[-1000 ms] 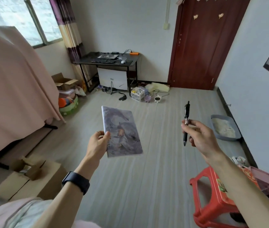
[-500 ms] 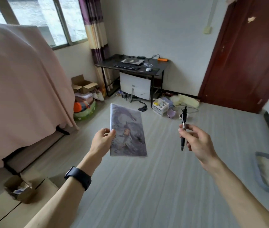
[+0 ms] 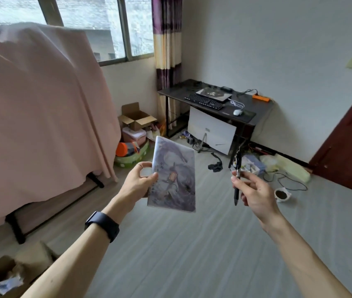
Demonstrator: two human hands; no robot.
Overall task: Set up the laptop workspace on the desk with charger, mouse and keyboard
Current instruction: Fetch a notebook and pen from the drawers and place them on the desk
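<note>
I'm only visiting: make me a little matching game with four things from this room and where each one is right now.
Things:
1 notebook
2 pen
3 mouse
4 open cardboard box

Places:
a on the desk
b held in the left hand
c by the foot of the curtain
d held in the right hand

Pairs: 1-b, 2-d, 3-a, 4-c.
</note>
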